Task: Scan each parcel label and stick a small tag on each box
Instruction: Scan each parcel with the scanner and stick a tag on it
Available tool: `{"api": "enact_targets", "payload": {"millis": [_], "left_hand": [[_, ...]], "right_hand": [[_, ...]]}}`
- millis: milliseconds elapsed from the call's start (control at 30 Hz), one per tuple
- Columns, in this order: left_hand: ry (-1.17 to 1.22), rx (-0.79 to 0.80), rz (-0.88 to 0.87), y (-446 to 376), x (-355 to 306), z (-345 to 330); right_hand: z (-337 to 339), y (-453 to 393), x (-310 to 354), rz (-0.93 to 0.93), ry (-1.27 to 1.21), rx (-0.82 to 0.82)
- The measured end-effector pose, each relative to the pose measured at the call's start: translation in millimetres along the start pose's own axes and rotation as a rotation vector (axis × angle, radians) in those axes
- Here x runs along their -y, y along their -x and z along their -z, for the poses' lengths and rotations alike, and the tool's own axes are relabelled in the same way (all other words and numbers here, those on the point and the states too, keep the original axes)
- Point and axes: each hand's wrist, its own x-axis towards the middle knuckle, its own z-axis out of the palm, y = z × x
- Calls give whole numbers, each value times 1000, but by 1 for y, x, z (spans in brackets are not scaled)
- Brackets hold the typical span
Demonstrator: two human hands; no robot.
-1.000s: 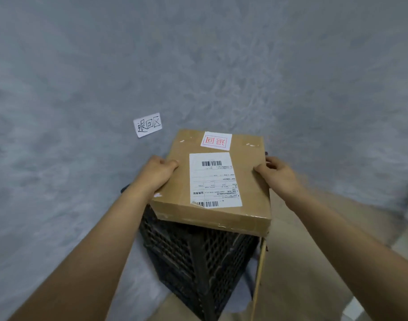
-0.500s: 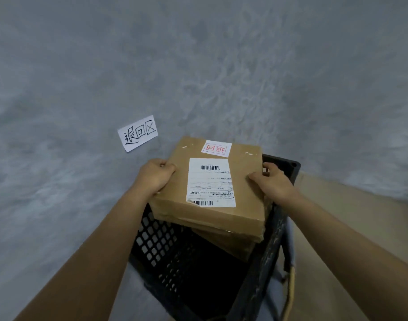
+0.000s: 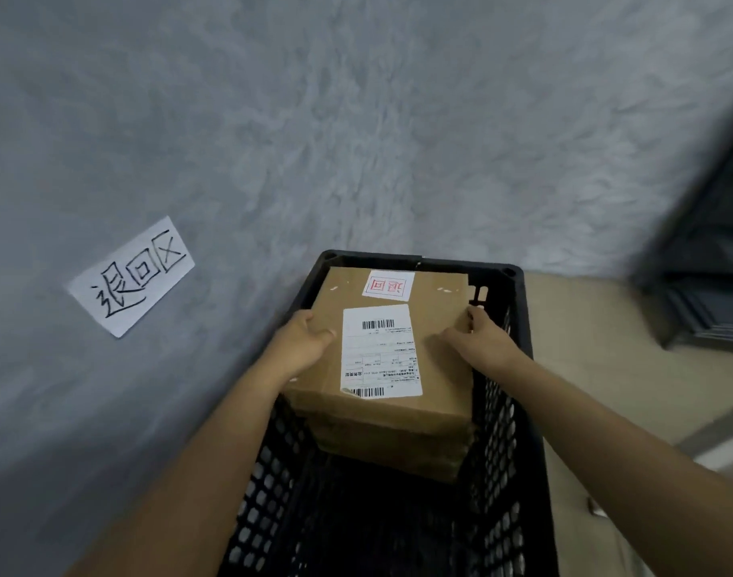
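Lowered since the earlier frames, from above the rim down into the black crate (image 3: 519,368) at lower centre of the frame, onto a stack of similar cartons (image 3: 392,445). Box (image 3: 444,368) held level, long axis running up the frame, label side up. Left hand (image 3: 304,347) clasped on the left edge, thumb laid over the top face, fingers hidden beneath; right hand (image 3: 477,341) gripping the right edge, fingers curled down between carton and crate wall. Both grips therefore closed on the box, neither released.

Judged light to moderate in weight and stiff: plain brown corrugated card, flat rectangular form, crisp corners, matte and not slippery. Best taken by the two long edges, as shown, clear of the printed shipping label (image 3: 379,351), a smooth white sheet with barcodes at top and bottom. Small white tag (image 3: 387,284) with a red square stamp already stuck near the far edge, so scanning and tagging judged done for this parcel, stowing in hand. Little room for fingers at the right wall; possible pinching there on release.

Crate of rigid perforated plastic, lattice sides, rounded rim. Handwritten paper sign (image 3: 134,276) fixed at left of the frame on a mottled grey surface. Dark, blurred shelving (image 3: 714,260) at right edge.
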Motion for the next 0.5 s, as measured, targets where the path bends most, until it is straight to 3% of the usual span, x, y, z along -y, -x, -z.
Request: {"api": "enact_targets", "payload": {"millis": [233,333,500], "left_hand": [[-246,-4,-179,-2,-17,-3],[-401,-52,-332,17,-41,-7],[-515,20,-574,65,-101,-38]], "right_hand": [[11,12,10,142,154,-102],[23,28,10,201,218,-150],[71,72,-5,318,368,-230]]}}
